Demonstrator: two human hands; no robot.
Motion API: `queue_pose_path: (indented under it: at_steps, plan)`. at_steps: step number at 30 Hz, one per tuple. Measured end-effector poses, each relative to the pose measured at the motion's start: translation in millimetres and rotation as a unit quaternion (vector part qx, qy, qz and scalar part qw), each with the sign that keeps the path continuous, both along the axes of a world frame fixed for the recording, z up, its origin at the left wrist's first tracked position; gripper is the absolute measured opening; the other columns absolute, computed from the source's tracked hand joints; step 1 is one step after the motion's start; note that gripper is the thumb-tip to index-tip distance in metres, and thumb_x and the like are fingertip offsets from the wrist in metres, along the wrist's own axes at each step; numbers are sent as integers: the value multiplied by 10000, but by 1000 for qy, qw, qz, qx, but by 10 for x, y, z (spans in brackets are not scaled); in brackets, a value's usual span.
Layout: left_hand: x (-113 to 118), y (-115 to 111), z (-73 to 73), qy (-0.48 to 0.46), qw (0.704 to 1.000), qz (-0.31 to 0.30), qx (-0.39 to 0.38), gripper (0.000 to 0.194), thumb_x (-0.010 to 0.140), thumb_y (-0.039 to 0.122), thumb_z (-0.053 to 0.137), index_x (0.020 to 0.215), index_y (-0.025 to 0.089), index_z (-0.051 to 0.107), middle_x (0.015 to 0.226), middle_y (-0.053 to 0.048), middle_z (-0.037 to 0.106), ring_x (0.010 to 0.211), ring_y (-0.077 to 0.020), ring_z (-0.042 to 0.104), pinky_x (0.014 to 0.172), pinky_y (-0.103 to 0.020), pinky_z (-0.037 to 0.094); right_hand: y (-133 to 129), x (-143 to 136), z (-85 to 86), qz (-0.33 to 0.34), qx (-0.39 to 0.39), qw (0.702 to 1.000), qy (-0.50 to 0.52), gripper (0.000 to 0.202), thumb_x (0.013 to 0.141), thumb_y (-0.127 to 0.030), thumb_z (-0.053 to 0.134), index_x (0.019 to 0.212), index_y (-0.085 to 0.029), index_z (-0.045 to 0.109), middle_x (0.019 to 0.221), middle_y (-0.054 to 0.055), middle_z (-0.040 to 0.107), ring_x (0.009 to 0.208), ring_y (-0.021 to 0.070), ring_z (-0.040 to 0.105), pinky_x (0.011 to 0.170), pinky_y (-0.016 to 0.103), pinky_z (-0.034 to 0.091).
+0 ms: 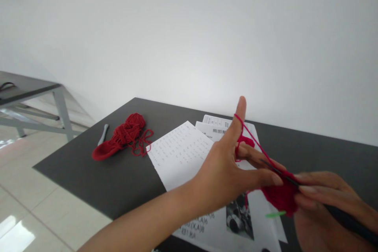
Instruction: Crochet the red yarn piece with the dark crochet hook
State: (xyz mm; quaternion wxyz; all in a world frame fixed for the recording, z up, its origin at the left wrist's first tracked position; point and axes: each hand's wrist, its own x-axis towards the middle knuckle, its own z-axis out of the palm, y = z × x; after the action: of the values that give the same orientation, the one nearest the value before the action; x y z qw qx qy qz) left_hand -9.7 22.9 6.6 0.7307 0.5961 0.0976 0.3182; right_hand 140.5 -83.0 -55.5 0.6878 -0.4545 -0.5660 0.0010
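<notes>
My left hand (233,161) pinches the edge of a red crochet piece (279,195) between thumb and fingers. Its index finger points up, with red yarn (254,138) looped round it and running down to the work. In my right hand (327,197) is a dark crochet hook (342,218), held like a pen, its thin shaft lying at the top edge of the piece. A green stitch marker (275,214) hangs at the piece's lower edge. The right fingers hide part of the crochet piece.
Left on the dark table (79,181) lie a tangled red yarn skein (126,134) and a grey handle-like tool (103,134). A handwritten sheet (180,149) and printed pages (203,228) spread under my hands. A white wall (189,39) stands behind; another table (32,86) is at far left.
</notes>
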Motion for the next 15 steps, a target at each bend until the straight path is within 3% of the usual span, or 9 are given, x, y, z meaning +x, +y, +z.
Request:
queue_pose_path:
  at_steps: [5, 9, 13, 15]
  plan:
    - [-87, -33, 77, 83, 992, 41, 85, 1316, 712, 146, 842, 1526, 376, -167, 843, 3, 782, 805, -190, 745, 824, -338, 580, -10, 70, -172, 9, -41, 994, 102, 278, 857, -493, 783, 902, -232, 699, 866, 73, 595, 814, 246, 616, 623, 351, 574]
    - [-122, -50, 101, 121, 972, 95, 175, 1205, 761, 173, 795, 1554, 370, -90, 868, 8, 783, 802, -176, 738, 786, -297, 577, -22, 134, -270, 51, -56, 987, 145, 302, 856, -507, 776, 915, -222, 695, 846, 80, 592, 816, 263, 623, 635, 372, 593]
    - [-119, -29, 11, 129, 951, 124, 252, 1126, 804, 198, 751, 1570, 323, -64, 899, 0, 789, 806, -172, 737, 933, -362, 534, 40, 137, -169, 91, -64, 979, 173, 293, 867, -494, 773, 917, -214, 705, 807, 79, 591, 757, 252, 624, 589, 352, 595]
    - [-100, -13, -70, 135, 925, 151, 321, 976, 837, 248, 726, 1584, 284, 98, 868, -5, 785, 776, -179, 728, 1084, -433, 426, 107, 108, -52, 121, -77, 972, 185, 274, 886, -485, 760, 888, -214, 720, 751, 73, 590, 663, 223, 612, 509, 307, 569]
